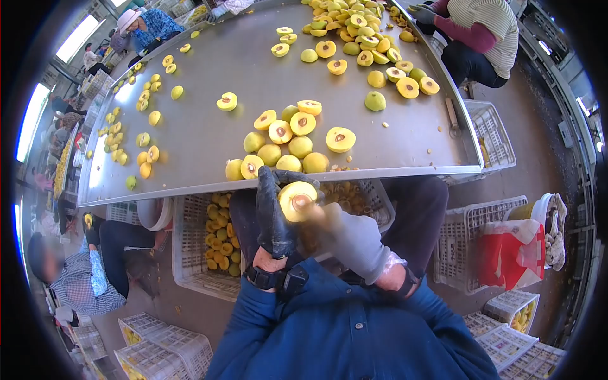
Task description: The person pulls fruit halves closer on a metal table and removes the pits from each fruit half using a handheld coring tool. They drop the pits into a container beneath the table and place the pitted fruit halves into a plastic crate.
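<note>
My left hand, in a black glove, is wrapped around a yellow peach half with its cut face and brown pit area turned up. Close against that face is my right hand, in a grey glove, its fingers closed and smeared by motion. A brownish blur shows at its fingertips; what it grips cannot be made out. Just beyond, a group of peach halves lies along the near edge of the metal table. Below my hands, a crate of scraps is partly hidden.
A wooden-handled tool lies at the table's right. More peach halves are heaped at the far side. A crate of peach halves stands by my left leg, and a red-and-white bag sits right. Other people work around the table.
</note>
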{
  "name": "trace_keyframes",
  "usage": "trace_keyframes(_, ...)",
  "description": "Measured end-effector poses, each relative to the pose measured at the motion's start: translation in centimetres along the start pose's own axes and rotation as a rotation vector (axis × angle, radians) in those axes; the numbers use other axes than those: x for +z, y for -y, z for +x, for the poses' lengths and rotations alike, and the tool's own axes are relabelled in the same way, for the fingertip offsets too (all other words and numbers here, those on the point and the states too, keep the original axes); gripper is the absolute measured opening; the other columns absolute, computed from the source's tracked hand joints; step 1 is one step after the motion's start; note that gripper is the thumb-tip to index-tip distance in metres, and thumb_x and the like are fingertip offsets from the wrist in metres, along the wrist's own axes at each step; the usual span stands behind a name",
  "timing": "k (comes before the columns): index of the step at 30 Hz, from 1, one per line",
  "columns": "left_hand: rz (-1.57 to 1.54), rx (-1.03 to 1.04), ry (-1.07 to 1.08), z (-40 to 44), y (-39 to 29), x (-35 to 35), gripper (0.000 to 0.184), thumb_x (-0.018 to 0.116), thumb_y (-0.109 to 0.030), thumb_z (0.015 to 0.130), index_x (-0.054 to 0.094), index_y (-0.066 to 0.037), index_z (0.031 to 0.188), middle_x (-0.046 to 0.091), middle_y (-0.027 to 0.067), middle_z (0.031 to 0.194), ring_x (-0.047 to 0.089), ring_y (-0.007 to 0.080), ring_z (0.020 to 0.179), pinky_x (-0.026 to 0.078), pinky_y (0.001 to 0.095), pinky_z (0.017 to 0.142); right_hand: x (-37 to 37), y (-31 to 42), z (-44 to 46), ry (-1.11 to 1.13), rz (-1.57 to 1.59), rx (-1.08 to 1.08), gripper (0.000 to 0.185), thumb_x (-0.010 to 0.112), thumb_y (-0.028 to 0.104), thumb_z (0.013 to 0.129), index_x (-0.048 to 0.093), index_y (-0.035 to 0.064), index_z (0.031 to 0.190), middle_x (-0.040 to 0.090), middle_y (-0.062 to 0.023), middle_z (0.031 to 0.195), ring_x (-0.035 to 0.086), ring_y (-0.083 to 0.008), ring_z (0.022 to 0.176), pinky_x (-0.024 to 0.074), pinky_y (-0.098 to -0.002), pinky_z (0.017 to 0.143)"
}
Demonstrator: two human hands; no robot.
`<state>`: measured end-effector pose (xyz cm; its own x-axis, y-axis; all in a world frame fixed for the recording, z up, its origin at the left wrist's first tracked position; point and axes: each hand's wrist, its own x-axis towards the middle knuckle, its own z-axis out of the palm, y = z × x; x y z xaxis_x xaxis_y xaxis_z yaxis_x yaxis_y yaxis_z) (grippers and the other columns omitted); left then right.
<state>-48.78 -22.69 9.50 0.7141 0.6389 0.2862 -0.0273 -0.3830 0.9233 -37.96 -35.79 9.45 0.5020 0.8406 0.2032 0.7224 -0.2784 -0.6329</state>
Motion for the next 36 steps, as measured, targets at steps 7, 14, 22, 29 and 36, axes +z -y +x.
trace_keyframes(7, 0.075, 0.03, 0.039, -0.3, -0.1, -0.4, 0.038, 0.04, -0.034, 0.104, 0.056, 0.001, 0.107, 0.064, 0.0101, 0.1, 0.06, 0.0201, 0.088, 0.05, 0.0323, 0.083, 1.1, -0.7, 0.1, 0.053, -0.069, -0.039, 0.019, 0.063, 0.013, 0.085, 0.048, 0.0055, 0.093, 0.063, -0.0129, 0.064, 0.065, -0.036, 0.059, 0.0508, -0.045, 0.053)
trace_keyframes(14, -0.003, 0.016, 0.059, 2.0, -0.4, 0.9, 0.045, 0.038, -0.038, 0.105, 0.059, 0.001, 0.099, 0.066, 0.0089, 0.092, 0.062, 0.0188, 0.079, 0.052, 0.0316, 0.077, 1.1, -2.7, 0.0, 0.224, 0.039, 0.014, 0.026, 0.066, 0.014, 0.08, 0.049, 0.0025, 0.096, 0.065, -0.0174, 0.071, 0.066, -0.0375, 0.066, 0.0513, -0.0469, 0.058)
trace_keyframes(22, -0.147, -0.094, -0.047, 3.3, -2.0, 4.1, 0.033, 0.041, -0.026, 0.104, 0.057, 0.001, 0.112, 0.068, 0.0116, 0.095, 0.066, 0.0206, 0.084, 0.056, 0.0326, 0.075, 3.4, -4.6, 0.1, 0.165, 0.142, -0.04, 0.027, 0.068, 0.015, 0.08, 0.054, 0.0, 0.097, 0.066, -0.0222, 0.075, 0.067, -0.0372, 0.07, 0.0519, -0.0468, 0.062)
trace_keyframes(29, -0.066, 0.006, 0.125, 3.1, 0.5, 2.4, 0.053, 0.033, -0.04, 0.105, 0.062, 0.004, 0.104, 0.067, 0.0117, 0.086, 0.065, 0.0199, 0.075, 0.055, 0.0322, 0.072, 0.8, -2.1, -1.4, 0.432, 0.916, 0.455, 0.023, 0.061, 0.013, 0.089, 0.061, -0.0023, 0.106, 0.062, -0.0038, 0.077, 0.056, -0.0111, 0.066, 0.0478, -0.029, 0.061)
trace_keyframes(36, -0.248, -0.076, 0.194, 3.6, 0.2, 2.7, 0.056, 0.036, -0.045, 0.105, 0.064, 0.003, 0.105, 0.068, 0.013, 0.087, 0.066, 0.0196, 0.077, 0.055, 0.0324, 0.074, 1.5, -3.2, -1.2, 0.333, 0.584, 0.118, 0.023, 0.063, 0.014, 0.087, 0.062, -0.0026, 0.103, 0.066, -0.0112, 0.07, 0.065, -0.0191, 0.062, 0.05, -0.0357, 0.058)
